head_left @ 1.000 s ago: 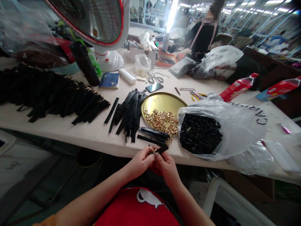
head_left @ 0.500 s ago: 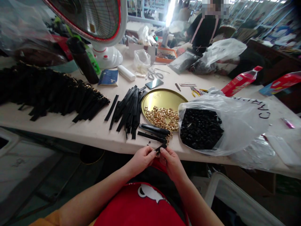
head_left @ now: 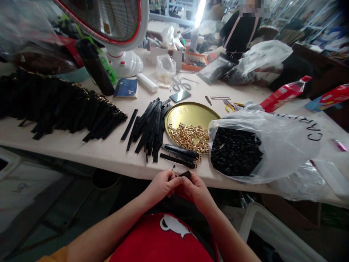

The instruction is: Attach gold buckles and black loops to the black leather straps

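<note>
My left hand [head_left: 164, 185] and my right hand [head_left: 196, 188] meet at the table's front edge, fingers closed on one short black strap [head_left: 185, 174]. Most of the strap is hidden by the fingers, and any buckle on it cannot be made out. Just beyond lie several black straps with gold buckles [head_left: 181, 155] at their right ends. A round gold tray [head_left: 188, 112] behind them bears a heap of small gold buckles [head_left: 191, 137]. Left of the tray is a loose pile of plain black straps [head_left: 148, 127]. To the right, an open plastic bag [head_left: 283, 145] holds many small black pieces [head_left: 236, 151].
A long heap of black straps [head_left: 60, 105] covers the table's left side. Behind it stand a dark bottle [head_left: 94, 67] and a fan [head_left: 122, 62]. Scissors [head_left: 182, 84], a phone [head_left: 180, 96], pliers [head_left: 231, 106] and a red-labelled bottle [head_left: 285, 94] lie farther back. Another person [head_left: 240, 32] stands beyond.
My hands have drawn closer together, with the thumbs now meeting over the strap. Less of the strap shows, and the gold seen by my fingers before is now hidden.
</note>
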